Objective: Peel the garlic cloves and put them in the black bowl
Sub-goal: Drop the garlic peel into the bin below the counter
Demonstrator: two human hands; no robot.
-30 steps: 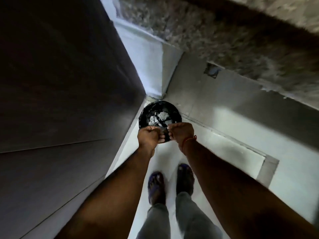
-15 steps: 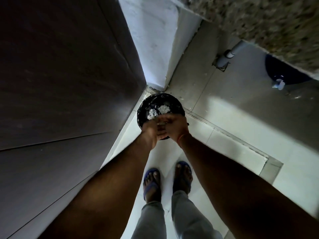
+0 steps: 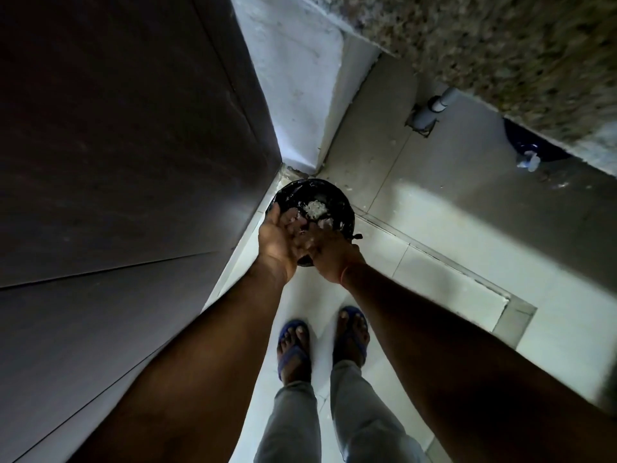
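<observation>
A round black container lined with dark plastic [image 3: 337, 198] is seen standing on the floor [image 3: 434, 262] in the corner where a dark door panel [image 3: 133, 145] meets the white wall [image 3: 293, 95]; whether it is the black bowl named in the task or a waste bin cannot be told. Pale papery scraps [image 3: 315, 208], apparently garlic skins, lie inside it. The left hand [image 3: 277, 238] is held over the container's near rim, palm up and fingers loosely spread, with a few light flakes seemingly on it. The right hand [image 3: 329, 255] is laid against the left one's fingers, apparently brushing them; how far its fingers are curled cannot be told, and no clove is seen gripped. Garlic skins are judged nearly weightless, brittle and clingy, so they are better wiped off than picked. Peeled cloves would be small, firm and slightly sticky, and are best pinched at the sides between fingertips. Blue sandals [image 3: 293, 349] are visible below
</observation>
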